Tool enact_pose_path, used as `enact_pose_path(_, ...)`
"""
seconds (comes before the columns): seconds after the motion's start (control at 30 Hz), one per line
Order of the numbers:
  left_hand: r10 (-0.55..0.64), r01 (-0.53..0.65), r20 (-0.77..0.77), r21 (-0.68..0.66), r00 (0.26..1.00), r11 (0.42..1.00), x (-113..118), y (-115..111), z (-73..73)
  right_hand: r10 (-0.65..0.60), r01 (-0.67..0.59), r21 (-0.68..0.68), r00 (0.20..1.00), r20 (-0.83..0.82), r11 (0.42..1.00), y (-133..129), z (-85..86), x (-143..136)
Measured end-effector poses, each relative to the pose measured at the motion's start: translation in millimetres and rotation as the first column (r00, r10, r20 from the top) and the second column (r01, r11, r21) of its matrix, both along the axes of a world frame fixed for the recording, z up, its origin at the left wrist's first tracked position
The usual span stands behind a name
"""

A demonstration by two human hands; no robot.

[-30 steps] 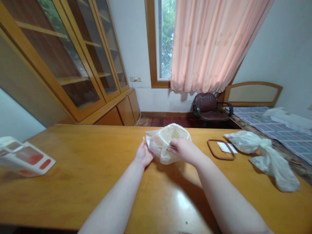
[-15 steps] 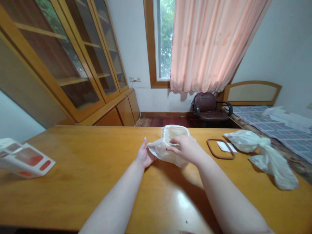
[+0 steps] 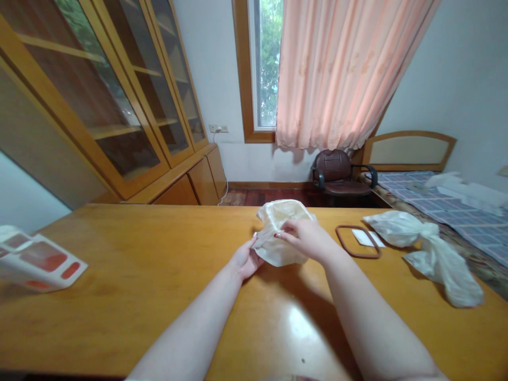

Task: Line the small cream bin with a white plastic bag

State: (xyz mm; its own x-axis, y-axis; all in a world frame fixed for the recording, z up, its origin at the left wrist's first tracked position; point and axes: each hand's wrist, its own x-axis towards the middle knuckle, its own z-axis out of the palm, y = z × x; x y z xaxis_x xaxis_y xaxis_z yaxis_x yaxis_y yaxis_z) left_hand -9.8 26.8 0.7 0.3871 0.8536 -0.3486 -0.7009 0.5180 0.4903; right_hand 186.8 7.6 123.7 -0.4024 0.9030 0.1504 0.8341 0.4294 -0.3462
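Note:
A thin white plastic bag (image 3: 280, 251) lines a pale, squarish container (image 3: 291, 211) near the far edge of the table, its edge folded over the rim and hanging down outside. My left hand (image 3: 248, 260) is at the container's near left side, thumb up, with the hanging bag between thumb and fingers; some fingertips are hidden behind the plastic. Over the near right part of the rim, my right hand (image 3: 307, 238) pinches the bag between thumb and fingers. Just right of it lies a brown rounded-square ring (image 3: 344, 244), flat on the table.
White paper pieces (image 3: 363, 238) lie partly inside the ring. A knotted white plastic bag (image 3: 428, 238) rests at the table's right. On the left stands a white and red box-like object (image 3: 47, 259). Beyond the wooden table (image 3: 159, 248) are a brown armchair (image 3: 337, 172), a bed and glass-door cabinets.
My left hand has moved right and slightly down along the bag. The plastic it held stretched out to the left now hangs closer to the container. My right hand stays at the rim.

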Motion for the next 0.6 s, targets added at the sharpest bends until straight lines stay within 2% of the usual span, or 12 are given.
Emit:
enact_pose_path(0.07,-0.042,0.037,0.077,0.065,0.996,0.997,4,-4,0.7,-0.030,0.028,0.030,0.997,0.064,0.999,0,-4.1,-9)
enact_pose_path(0.2,0.022,-0.037,0.108,0.137,0.994,0.990,7,-8,-1.1,-0.064,0.052,0.065,0.980,0.189,0.997,3,-10.3,-17)
enact_pose_path(0.37,0.034,-0.054,0.132,0.154,0.991,0.987,6,-6,-3.9,-0.105,0.085,0.177,0.989,0.102,0.980,-2,-13.8,-27)
enact_pose_path(0.5,0.049,-0.064,0.142,0.104,0.989,0.992,5,-2,-5.1,-0.187,0.180,0.066,0.973,0.135,0.982,-3,-13.7,-38)
enact_pose_path(0.6,0.041,-0.055,0.141,0.098,0.989,0.994,5,0,-4.6,-0.200,0.202,-0.003,0.972,0.126,0.979,4,-4.2,-38)
